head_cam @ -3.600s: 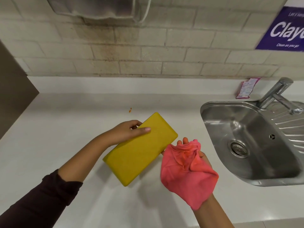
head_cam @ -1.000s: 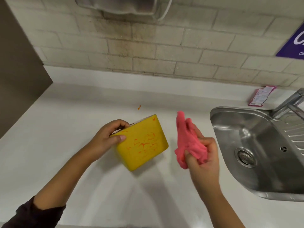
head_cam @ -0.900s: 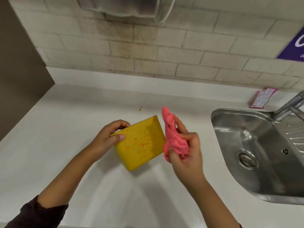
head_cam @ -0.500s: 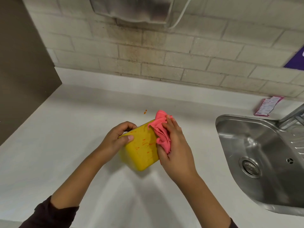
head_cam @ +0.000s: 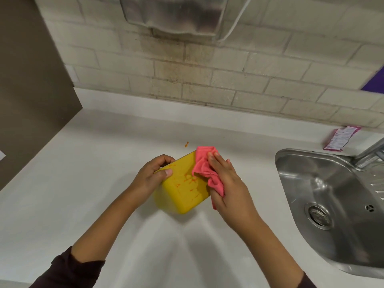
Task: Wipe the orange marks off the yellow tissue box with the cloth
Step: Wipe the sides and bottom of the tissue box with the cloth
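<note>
The yellow tissue box point(head_cam: 182, 192) is held tilted above the white counter point(head_cam: 83, 183), its marked face turned up towards me. Orange marks point(head_cam: 189, 180) speckle the middle of that face. My left hand point(head_cam: 152, 178) grips the box at its left end, thumb on the marked face. My right hand point(head_cam: 226, 183) presses the pink cloth point(head_cam: 204, 170) flat against the box's right side, fingers spread over the cloth. The cloth covers the box's upper right corner and right edge.
A steel sink point(head_cam: 332, 204) with a drain lies at the right, its tap point(head_cam: 372, 154) at the far right edge. A pink sachet point(head_cam: 340, 139) lies against the tiled wall. A small orange spot point(head_cam: 186, 144) marks the counter behind the box. A brown panel point(head_cam: 31, 90) stands at the left.
My right hand brought the pink cloth from beside the box onto its marked face and has pushed it up to the box's far right corner. My left hand kept its grip.
</note>
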The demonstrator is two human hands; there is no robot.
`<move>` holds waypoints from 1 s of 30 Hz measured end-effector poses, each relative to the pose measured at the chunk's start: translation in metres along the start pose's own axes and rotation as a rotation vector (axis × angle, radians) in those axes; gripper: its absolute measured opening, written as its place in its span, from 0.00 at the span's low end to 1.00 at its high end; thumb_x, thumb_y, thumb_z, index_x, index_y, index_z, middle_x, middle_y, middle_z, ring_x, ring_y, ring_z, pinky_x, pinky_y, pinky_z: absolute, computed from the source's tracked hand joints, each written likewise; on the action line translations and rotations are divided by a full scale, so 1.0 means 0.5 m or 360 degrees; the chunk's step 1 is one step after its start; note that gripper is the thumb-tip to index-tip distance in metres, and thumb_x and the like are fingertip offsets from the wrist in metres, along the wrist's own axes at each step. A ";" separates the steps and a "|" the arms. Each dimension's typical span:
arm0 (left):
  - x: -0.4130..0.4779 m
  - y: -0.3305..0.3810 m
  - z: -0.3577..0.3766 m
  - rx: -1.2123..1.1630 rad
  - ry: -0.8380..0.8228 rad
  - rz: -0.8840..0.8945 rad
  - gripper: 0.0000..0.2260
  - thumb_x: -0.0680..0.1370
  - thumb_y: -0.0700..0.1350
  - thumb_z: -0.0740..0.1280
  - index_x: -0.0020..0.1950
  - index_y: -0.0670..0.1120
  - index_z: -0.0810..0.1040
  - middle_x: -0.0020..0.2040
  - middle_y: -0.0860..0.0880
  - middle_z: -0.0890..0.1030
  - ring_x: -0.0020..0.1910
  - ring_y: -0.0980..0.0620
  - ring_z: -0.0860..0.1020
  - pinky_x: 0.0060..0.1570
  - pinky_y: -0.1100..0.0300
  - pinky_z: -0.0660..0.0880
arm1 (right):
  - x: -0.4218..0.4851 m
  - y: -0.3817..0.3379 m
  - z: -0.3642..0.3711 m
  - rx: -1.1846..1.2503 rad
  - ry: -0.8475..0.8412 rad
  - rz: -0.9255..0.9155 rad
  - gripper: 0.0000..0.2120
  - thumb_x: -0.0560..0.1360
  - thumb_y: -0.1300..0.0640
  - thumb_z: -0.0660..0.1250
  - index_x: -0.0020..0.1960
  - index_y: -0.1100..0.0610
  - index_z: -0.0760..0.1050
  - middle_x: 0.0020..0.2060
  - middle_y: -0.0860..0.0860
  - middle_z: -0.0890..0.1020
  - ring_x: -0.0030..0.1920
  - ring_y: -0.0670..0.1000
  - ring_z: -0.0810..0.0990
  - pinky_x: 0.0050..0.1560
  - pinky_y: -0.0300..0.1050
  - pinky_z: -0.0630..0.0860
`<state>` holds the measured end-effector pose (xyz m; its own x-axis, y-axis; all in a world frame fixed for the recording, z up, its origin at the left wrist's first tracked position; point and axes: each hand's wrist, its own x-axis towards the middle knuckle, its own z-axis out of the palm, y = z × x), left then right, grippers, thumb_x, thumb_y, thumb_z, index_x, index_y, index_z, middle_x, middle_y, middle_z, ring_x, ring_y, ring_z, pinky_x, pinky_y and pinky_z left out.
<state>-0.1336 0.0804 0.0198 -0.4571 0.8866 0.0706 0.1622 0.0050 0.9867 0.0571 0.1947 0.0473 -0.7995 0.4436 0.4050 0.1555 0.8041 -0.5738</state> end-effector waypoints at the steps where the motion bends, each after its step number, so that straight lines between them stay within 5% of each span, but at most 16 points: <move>1: 0.000 -0.001 0.000 0.0009 0.0007 0.0002 0.13 0.64 0.59 0.61 0.44 0.56 0.76 0.43 0.54 0.78 0.43 0.54 0.76 0.45 0.55 0.69 | 0.004 -0.011 0.011 0.0014 0.0087 0.0081 0.26 0.77 0.55 0.58 0.73 0.58 0.60 0.70 0.47 0.61 0.72 0.44 0.60 0.74 0.39 0.48; 5: 0.001 -0.003 -0.001 0.0053 0.0051 0.0007 0.13 0.65 0.60 0.60 0.44 0.57 0.76 0.43 0.54 0.79 0.43 0.55 0.77 0.45 0.55 0.71 | 0.019 -0.048 0.048 -0.0095 0.0207 0.0132 0.24 0.77 0.56 0.58 0.72 0.59 0.65 0.70 0.47 0.62 0.73 0.50 0.62 0.75 0.41 0.47; 12: 0.003 0.002 -0.003 0.0009 0.0033 0.0036 0.13 0.64 0.59 0.61 0.43 0.55 0.76 0.41 0.55 0.78 0.41 0.57 0.76 0.43 0.59 0.70 | 0.001 -0.003 0.008 -0.0012 -0.0031 -0.0219 0.21 0.76 0.54 0.59 0.67 0.59 0.73 0.67 0.47 0.70 0.71 0.41 0.63 0.74 0.41 0.56; 18: 0.005 -0.004 -0.005 0.0068 0.0042 0.0075 0.14 0.65 0.60 0.60 0.44 0.54 0.75 0.41 0.56 0.78 0.41 0.58 0.76 0.41 0.62 0.70 | 0.018 -0.032 0.056 0.0225 0.0372 0.0179 0.22 0.74 0.54 0.56 0.65 0.56 0.75 0.66 0.43 0.71 0.70 0.31 0.59 0.72 0.40 0.58; 26: 0.008 -0.008 -0.008 0.0025 0.0039 0.0129 0.12 0.66 0.59 0.60 0.43 0.55 0.76 0.39 0.56 0.78 0.39 0.59 0.75 0.38 0.70 0.70 | -0.008 0.000 0.015 0.0155 0.0015 -0.0187 0.21 0.75 0.56 0.59 0.67 0.55 0.72 0.67 0.43 0.71 0.72 0.40 0.64 0.73 0.37 0.56; 30: 0.007 -0.011 -0.009 0.0075 0.0046 0.0138 0.12 0.67 0.60 0.59 0.44 0.57 0.75 0.41 0.57 0.79 0.40 0.59 0.76 0.40 0.66 0.70 | 0.001 -0.001 0.019 0.0359 0.0217 0.0115 0.19 0.74 0.56 0.58 0.63 0.45 0.71 0.65 0.35 0.69 0.70 0.36 0.64 0.71 0.36 0.60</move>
<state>-0.1401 0.0816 0.0155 -0.4645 0.8709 0.1606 0.2428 -0.0492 0.9688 0.0510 0.1907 0.0411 -0.7032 0.5579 0.4407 0.0638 0.6669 -0.7424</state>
